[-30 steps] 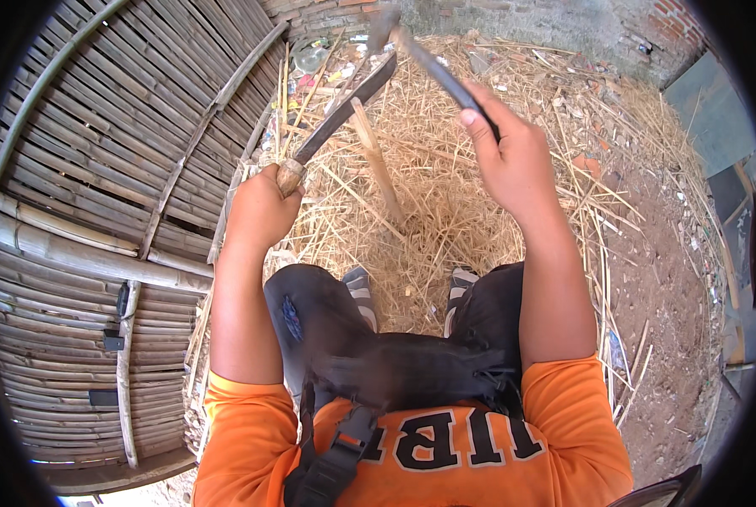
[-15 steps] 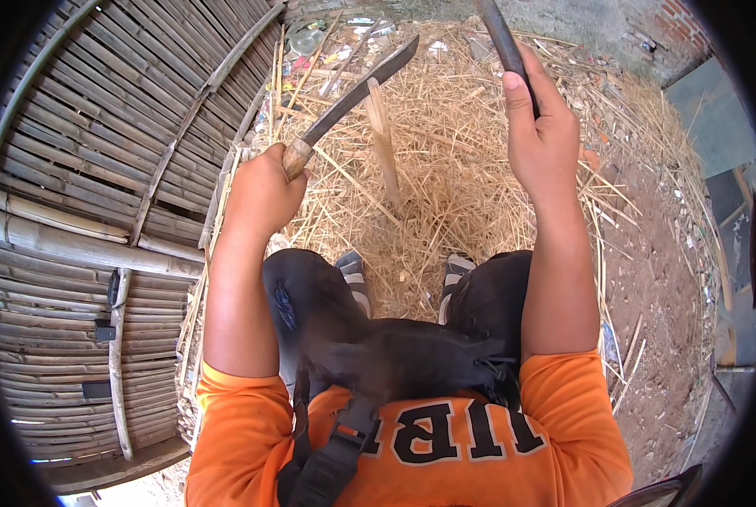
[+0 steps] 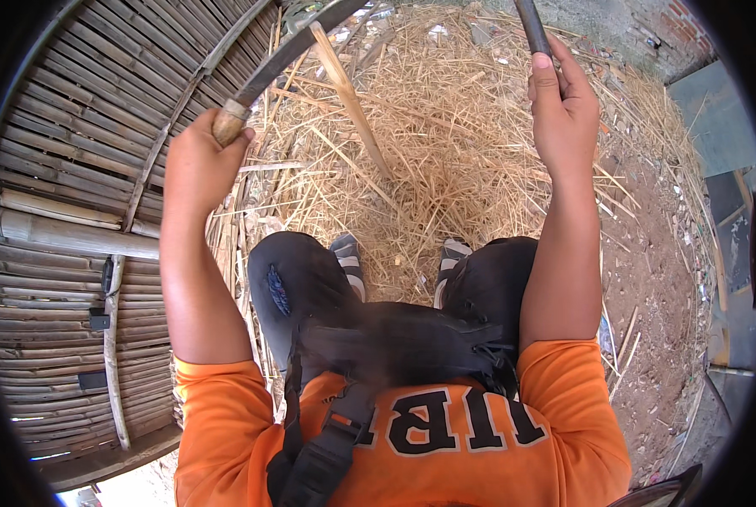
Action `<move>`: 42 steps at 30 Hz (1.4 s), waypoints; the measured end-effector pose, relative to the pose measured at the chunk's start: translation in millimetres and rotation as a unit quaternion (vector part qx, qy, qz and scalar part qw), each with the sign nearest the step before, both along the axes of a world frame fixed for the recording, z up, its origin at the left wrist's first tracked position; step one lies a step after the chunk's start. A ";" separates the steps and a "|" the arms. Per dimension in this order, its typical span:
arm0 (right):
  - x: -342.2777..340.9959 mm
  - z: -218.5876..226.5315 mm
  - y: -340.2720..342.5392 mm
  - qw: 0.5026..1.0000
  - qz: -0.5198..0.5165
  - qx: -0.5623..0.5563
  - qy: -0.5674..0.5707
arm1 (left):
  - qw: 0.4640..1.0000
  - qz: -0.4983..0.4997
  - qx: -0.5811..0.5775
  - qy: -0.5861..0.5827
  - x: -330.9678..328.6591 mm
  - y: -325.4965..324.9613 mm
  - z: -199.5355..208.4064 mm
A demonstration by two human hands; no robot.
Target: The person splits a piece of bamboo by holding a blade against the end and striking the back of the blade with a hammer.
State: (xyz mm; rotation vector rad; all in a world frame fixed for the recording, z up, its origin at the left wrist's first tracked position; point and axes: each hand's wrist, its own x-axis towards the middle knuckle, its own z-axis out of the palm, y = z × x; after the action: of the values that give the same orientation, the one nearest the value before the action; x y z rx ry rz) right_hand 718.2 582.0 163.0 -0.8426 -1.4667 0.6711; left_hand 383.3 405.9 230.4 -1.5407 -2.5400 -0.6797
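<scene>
My left hand point(image 3: 199, 165) is wrapped round the wooden handle of a machete point(image 3: 286, 56), whose dark blade slants up and to the right, its tip cut off by the top edge. A pale split wooden stake point(image 3: 350, 103) leans from the straw. Its upper end meets the blade in the picture; I cannot tell how firmly they touch. In my right hand point(image 3: 566, 114) is a dark, smooth rod point(image 3: 531, 24), gripped near its lower end with the thumb along it. The rod's far end lies outside the view.
Loose straw and split slivers point(image 3: 445, 135) cover the ground before my feet. A bamboo slat wall point(image 3: 82, 101) rises close on the left. Bare brown soil point(image 3: 648, 321) lies to the right, with grey-green panels point(image 3: 716, 118) beyond. A wall with exposed brick stands at the far right.
My left hand and the machete have moved left and up. The stake's top has tilted left along with the blade. My right hand has risen slightly and shifted right with the rod.
</scene>
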 end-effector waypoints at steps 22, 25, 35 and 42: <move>40.4 62.1 -71.8 0.992 0.087 0.063 -0.068 | 0.998 -0.058 -0.036 0.013 27.0 4.2 -42.7; 29.8 55.5 -76.0 0.992 0.113 0.054 0.011 | 0.997 -0.033 0.061 0.032 3.2 -5.6 -65.3; 2.4 90.3 -54.6 0.987 0.137 0.078 0.014 | 0.996 -0.020 0.089 -0.014 10.3 -27.6 -49.3; 1.3 100.2 -49.7 0.985 0.127 0.095 0.064 | 0.985 -0.025 0.160 -0.063 15.6 -51.8 12.7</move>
State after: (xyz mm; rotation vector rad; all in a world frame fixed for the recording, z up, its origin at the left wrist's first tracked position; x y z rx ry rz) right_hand 719.5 532.3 263.3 -0.4617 -1.5065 0.7463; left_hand 398.8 354.1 243.0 -1.4961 -2.3324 -1.1608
